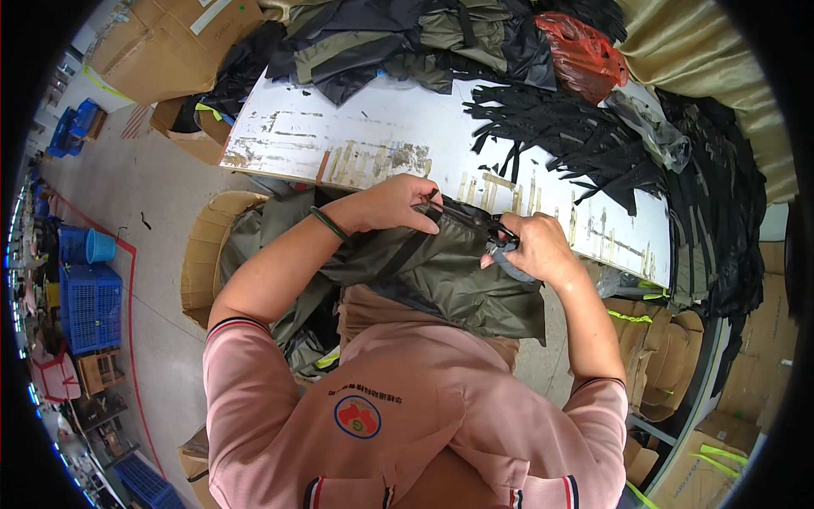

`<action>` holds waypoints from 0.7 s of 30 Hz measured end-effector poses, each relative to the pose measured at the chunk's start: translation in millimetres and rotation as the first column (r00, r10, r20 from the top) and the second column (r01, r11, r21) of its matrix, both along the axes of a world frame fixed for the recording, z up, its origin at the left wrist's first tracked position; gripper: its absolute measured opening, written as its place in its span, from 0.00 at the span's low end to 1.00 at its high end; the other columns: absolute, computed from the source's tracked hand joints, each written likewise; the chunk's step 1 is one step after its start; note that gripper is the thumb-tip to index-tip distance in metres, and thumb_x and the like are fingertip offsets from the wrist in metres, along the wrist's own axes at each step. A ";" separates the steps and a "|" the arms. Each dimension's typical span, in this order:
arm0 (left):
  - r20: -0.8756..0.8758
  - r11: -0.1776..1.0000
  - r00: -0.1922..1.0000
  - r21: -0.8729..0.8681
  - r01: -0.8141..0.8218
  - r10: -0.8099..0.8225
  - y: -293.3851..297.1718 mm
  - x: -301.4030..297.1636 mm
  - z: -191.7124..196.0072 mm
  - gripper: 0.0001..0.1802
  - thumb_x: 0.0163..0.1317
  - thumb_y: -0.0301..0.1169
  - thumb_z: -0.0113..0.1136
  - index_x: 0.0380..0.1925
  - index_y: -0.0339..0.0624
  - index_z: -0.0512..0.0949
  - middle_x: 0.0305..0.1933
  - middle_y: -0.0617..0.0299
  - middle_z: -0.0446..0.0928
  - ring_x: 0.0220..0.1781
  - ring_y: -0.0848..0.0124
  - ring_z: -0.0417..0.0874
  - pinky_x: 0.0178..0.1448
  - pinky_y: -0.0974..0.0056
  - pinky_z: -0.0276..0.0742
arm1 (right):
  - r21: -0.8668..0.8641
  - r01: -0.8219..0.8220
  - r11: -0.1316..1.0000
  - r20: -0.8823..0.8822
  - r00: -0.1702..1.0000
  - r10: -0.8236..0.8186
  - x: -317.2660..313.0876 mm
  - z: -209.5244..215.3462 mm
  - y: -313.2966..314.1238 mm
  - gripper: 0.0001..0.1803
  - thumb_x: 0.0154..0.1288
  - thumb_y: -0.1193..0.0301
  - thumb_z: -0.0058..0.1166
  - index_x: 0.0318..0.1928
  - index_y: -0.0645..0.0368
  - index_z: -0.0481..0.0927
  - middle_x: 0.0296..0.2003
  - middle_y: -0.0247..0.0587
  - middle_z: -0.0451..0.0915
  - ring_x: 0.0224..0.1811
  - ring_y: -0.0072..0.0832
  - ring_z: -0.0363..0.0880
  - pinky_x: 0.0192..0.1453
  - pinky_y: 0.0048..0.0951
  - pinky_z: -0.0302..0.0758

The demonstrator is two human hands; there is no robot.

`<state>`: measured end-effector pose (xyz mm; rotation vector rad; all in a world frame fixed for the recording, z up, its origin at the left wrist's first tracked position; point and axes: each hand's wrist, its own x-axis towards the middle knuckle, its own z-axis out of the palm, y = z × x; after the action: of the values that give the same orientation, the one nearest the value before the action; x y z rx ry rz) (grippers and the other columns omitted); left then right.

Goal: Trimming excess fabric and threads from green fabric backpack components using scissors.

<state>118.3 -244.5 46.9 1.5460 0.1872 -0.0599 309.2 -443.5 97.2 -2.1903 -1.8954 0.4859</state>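
Note:
Olive-green fabric (475, 293) with black straps and edging lies across my lap, against the front edge of the white table. My left hand (398, 206) is closed in a pinch on a black strap (430, 209) at the upper edge of this fabric. Close by on the right, my right hand (541, 246) is wrapped round a pair of scissors (511, 261) with dark grey handles. The scissors' blades point left toward the pinched strap; whether they touch it is hard to make out.
Before me stands a worn white table (297, 127) bearing dark garments (365, 42), a red plastic bag (581, 55) and a heap of black straps (560, 127). An open cardboard box (208, 246) is at my left. More cartons (670, 360) stand at the right.

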 end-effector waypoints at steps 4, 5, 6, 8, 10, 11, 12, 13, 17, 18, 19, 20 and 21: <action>0.028 1.000 1.000 0.016 0.015 -0.015 2.7 4.8 -5.7 0.14 0.49 0.26 0.71 0.35 0.38 0.76 0.37 0.68 0.76 0.45 0.78 0.74 0.54 0.71 0.69 | -0.028 0.103 0.994 -0.030 0.994 -0.104 4.1 -5.8 -18.6 0.26 0.43 0.55 0.73 0.30 0.63 0.76 0.23 0.51 0.78 0.28 0.50 0.78 0.34 0.38 0.73; 0.050 1.000 0.999 0.020 -0.001 0.000 7.1 5.8 -3.8 0.15 0.49 0.27 0.71 0.35 0.39 0.76 0.37 0.68 0.76 0.44 0.78 0.74 0.54 0.71 0.69 | -0.023 0.192 0.981 -0.102 0.976 -0.194 7.9 -10.7 -26.1 0.25 0.43 0.57 0.73 0.30 0.63 0.76 0.22 0.51 0.77 0.25 0.46 0.76 0.33 0.37 0.72; 0.067 0.996 0.997 0.083 -0.032 0.026 18.4 5.0 -8.7 0.15 0.49 0.28 0.71 0.35 0.40 0.76 0.37 0.69 0.76 0.44 0.78 0.74 0.53 0.70 0.70 | -0.029 0.279 0.960 -0.171 0.945 -0.280 9.3 -14.3 -35.7 0.24 0.44 0.58 0.74 0.30 0.64 0.75 0.21 0.50 0.76 0.23 0.42 0.74 0.32 0.35 0.71; 0.129 0.954 0.981 0.245 -0.171 0.143 38.7 6.7 9.8 0.16 0.47 0.29 0.71 0.36 0.42 0.76 0.37 0.65 0.77 0.44 0.76 0.76 0.50 0.66 0.72 | -0.067 0.353 0.933 -0.208 0.910 -0.359 14.4 -21.9 -60.5 0.26 0.46 0.54 0.72 0.30 0.63 0.75 0.20 0.49 0.74 0.24 0.39 0.70 0.33 0.35 0.71; 0.338 0.387 0.876 0.799 -0.460 0.343 60.7 4.5 15.7 0.16 0.49 0.25 0.67 0.40 0.42 0.76 0.42 0.60 0.76 0.40 0.66 0.76 0.45 0.64 0.72 | -0.164 0.407 0.899 -0.197 0.879 -0.434 15.7 -30.2 -85.9 0.25 0.49 0.56 0.72 0.32 0.64 0.74 0.22 0.49 0.75 0.24 0.37 0.73 0.34 0.35 0.73; 0.570 -0.084 0.793 0.820 -0.566 0.215 59.5 7.9 25.2 0.15 0.51 0.26 0.65 0.40 0.40 0.75 0.43 0.54 0.76 0.42 0.56 0.76 0.46 0.61 0.72 | -0.185 0.432 0.883 -0.195 0.864 -0.464 13.4 -38.2 -100.6 0.25 0.49 0.56 0.72 0.32 0.64 0.74 0.22 0.49 0.75 0.24 0.37 0.73 0.34 0.35 0.73; 0.602 -0.068 0.782 0.797 -0.600 0.159 47.6 13.9 32.7 0.14 0.52 0.26 0.65 0.39 0.40 0.75 0.43 0.54 0.76 0.44 0.54 0.76 0.47 0.59 0.72 | -0.137 0.462 0.876 -0.307 0.821 -0.481 10.0 -50.6 -116.8 0.23 0.49 0.61 0.72 0.33 0.64 0.74 0.23 0.48 0.75 0.24 0.34 0.71 0.34 0.34 0.73; 0.637 -0.044 0.765 0.771 -0.636 0.098 33.3 21.9 33.5 0.13 0.52 0.26 0.65 0.38 0.41 0.75 0.42 0.54 0.76 0.46 0.53 0.76 0.48 0.58 0.72 | -0.087 0.503 0.860 -0.413 0.767 -0.491 7.5 -67.7 -132.6 0.20 0.50 0.65 0.71 0.34 0.64 0.73 0.24 0.47 0.75 0.24 0.30 0.69 0.34 0.34 0.73; 0.379 0.643 0.901 0.748 -0.163 -0.213 -40.5 19.5 -22.6 0.13 0.51 0.31 0.65 0.36 0.46 0.75 0.40 0.62 0.75 0.48 0.58 0.73 0.51 0.57 0.67 | -0.119 0.582 0.804 -0.587 0.612 -0.530 -20.6 -101.6 -167.4 0.15 0.53 0.78 0.65 0.38 0.63 0.73 0.28 0.42 0.78 0.31 0.26 0.79 0.39 0.34 0.77; 0.324 0.639 0.886 0.768 -0.043 -0.331 -60.8 17.7 -26.9 0.11 0.52 0.30 0.65 0.36 0.46 0.75 0.39 0.62 0.75 0.46 0.59 0.74 0.50 0.57 0.67 | -0.169 0.596 0.785 -0.681 0.505 -0.530 -26.2 -108.9 -174.7 0.15 0.52 0.82 0.61 0.40 0.62 0.73 0.30 0.43 0.79 0.35 0.29 0.82 0.42 0.33 0.77; 0.269 0.620 0.856 0.781 0.074 -0.442 -78.5 14.6 -30.0 0.10 0.53 0.29 0.65 0.35 0.46 0.76 0.38 0.61 0.75 0.44 0.61 0.74 0.50 0.57 0.66 | -0.181 0.601 0.778 -0.683 0.492 -0.539 -32.0 -112.7 -180.7 0.15 0.52 0.82 0.61 0.40 0.62 0.73 0.30 0.43 0.79 0.35 0.29 0.82 0.42 0.33 0.77; 0.262 0.625 0.855 0.776 0.088 -0.446 -92.4 9.2 -35.5 0.10 0.53 0.29 0.65 0.35 0.46 0.76 0.38 0.61 0.75 0.44 0.61 0.74 0.50 0.57 0.66 | -0.150 0.599 0.787 -0.638 0.549 -0.539 -38.4 -115.7 -185.5 0.16 0.51 0.83 0.61 0.40 0.61 0.73 0.32 0.43 0.79 0.36 0.32 0.82 0.42 0.34 0.77; 0.212 0.636 0.852 0.752 0.170 -0.478 -104.3 2.8 -40.1 0.11 0.51 0.29 0.66 0.35 0.47 0.76 0.38 0.62 0.74 0.45 0.61 0.73 0.49 0.58 0.66 | -0.113 0.587 0.802 -0.591 0.609 -0.529 -42.9 -118.1 -188.7 0.17 0.49 0.83 0.61 0.41 0.61 0.74 0.33 0.44 0.80 0.37 0.36 0.82 0.42 0.34 0.77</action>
<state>121.1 -348.9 6.8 2.3320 -0.4763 0.0447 266.3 -632.2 -20.9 -2.0655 -0.8168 0.8150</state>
